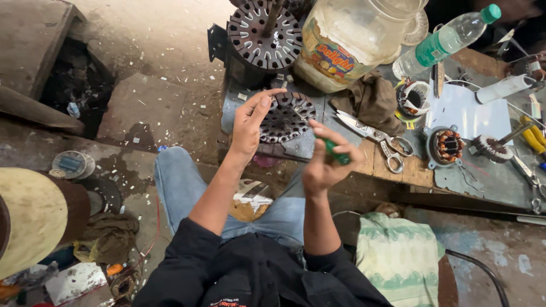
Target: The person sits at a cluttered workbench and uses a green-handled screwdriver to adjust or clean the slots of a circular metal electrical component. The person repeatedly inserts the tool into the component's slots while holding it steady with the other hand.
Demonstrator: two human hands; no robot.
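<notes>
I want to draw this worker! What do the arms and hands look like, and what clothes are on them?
Both hands, left hand and right hand, are bare, no gloves or rings visible. The forearms are bare too. Black sleeves are pushed up near the elbows.
</notes>
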